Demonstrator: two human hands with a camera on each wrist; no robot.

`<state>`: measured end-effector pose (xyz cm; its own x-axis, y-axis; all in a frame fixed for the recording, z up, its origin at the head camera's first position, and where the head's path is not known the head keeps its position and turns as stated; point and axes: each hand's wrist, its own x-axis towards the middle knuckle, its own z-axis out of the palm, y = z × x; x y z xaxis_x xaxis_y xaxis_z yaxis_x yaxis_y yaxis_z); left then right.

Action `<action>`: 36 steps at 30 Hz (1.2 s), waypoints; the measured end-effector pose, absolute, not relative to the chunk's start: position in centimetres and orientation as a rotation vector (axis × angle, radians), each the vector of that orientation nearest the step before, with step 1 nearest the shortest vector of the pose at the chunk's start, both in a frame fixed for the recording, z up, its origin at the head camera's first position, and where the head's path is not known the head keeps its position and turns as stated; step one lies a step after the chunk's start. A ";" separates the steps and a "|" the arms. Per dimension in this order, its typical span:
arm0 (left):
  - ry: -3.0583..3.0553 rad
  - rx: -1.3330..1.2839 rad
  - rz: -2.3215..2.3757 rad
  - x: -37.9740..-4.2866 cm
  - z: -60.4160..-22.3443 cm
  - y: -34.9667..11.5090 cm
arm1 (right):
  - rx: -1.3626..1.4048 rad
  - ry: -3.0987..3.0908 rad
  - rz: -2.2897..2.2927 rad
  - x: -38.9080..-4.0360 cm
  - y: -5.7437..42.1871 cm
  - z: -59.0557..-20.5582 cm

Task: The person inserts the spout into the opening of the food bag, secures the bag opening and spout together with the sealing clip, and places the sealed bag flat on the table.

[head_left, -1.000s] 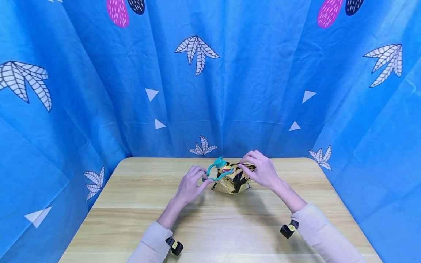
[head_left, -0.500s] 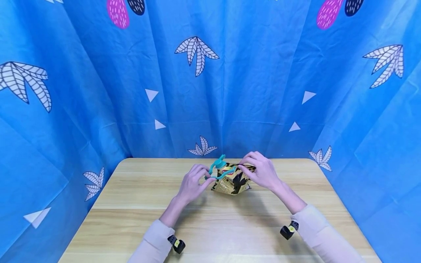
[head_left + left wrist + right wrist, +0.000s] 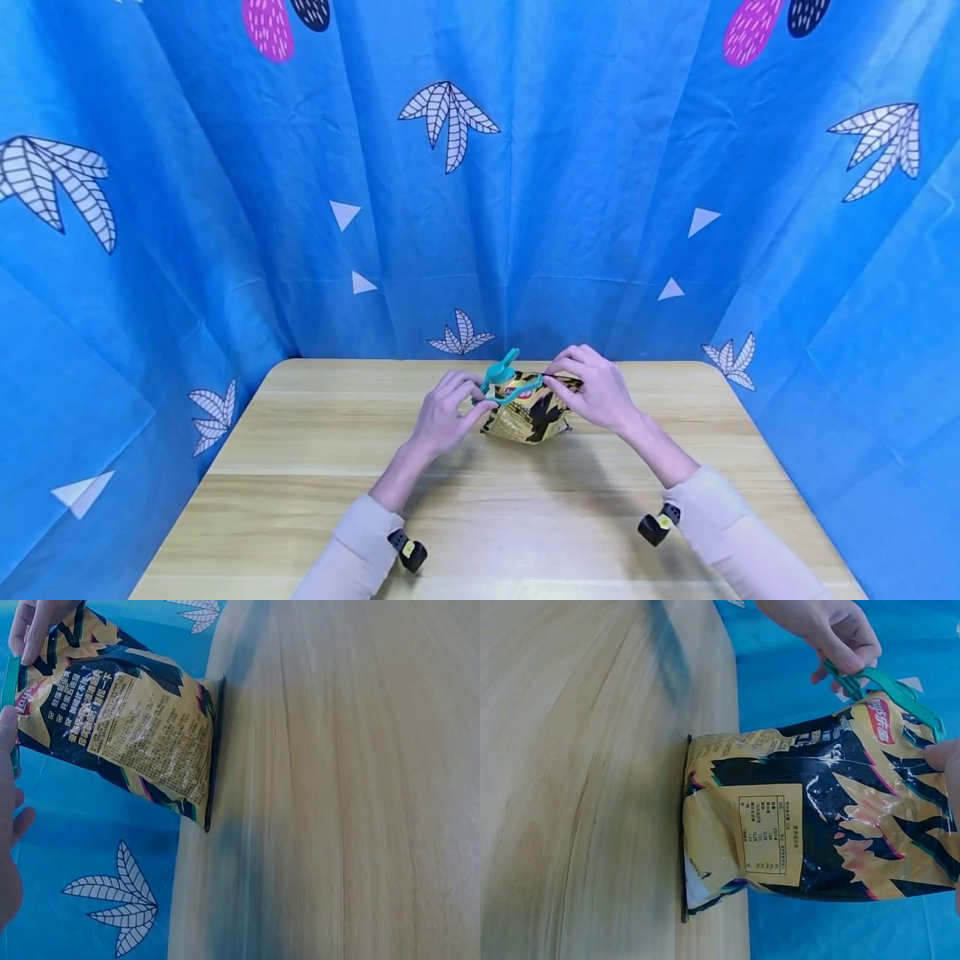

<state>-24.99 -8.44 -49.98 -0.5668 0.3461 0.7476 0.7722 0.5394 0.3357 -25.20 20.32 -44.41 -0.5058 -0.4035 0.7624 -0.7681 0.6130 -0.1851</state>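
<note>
A gold-and-black chip bag [image 3: 517,423] stands upright at the back of the table, its printed side plain in the left wrist view. My left hand [image 3: 441,421] pinches a teal bag clip [image 3: 501,372] between thumb and fingers. The clip's two arms are spread, with a round cap on the far arm. In the right wrist view, one arm of the clip [image 3: 900,694] lies across the bag's top corner by the red label. My right hand [image 3: 596,393] pinches the bag's top edge at the right; its fingers are mostly cut off in its own wrist view.
The wooden table [image 3: 480,517] reaches back to a blue patterned curtain [image 3: 585,208], which also closes off both sides. Each forearm wears a small black camera, one on the left sleeve [image 3: 408,552] and one on the right [image 3: 656,527].
My left hand has moved slightly right and away from me, bringing the clip further across the bag's top. The clip's capped arm has tilted. My right hand and the bag stay nearly still.
</note>
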 end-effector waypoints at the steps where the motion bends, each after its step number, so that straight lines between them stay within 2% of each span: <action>1: -2.152 -0.899 -0.890 -25.0 -50.0 -8.4 | 0.916 -2.146 0.675 -25.2 20.3 -44.4; 36: -2.148 -0.890 -0.872 -25.7 -49.7 -8.2 | 0.953 -2.164 0.719 -24.6 20.0 -44.1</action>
<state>-25.67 -8.16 -49.72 -0.5607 0.3408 0.7546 0.7703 0.5490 0.3244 -24.60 20.00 -44.13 -0.5183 -0.4215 0.7441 -0.7831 0.5836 -0.2149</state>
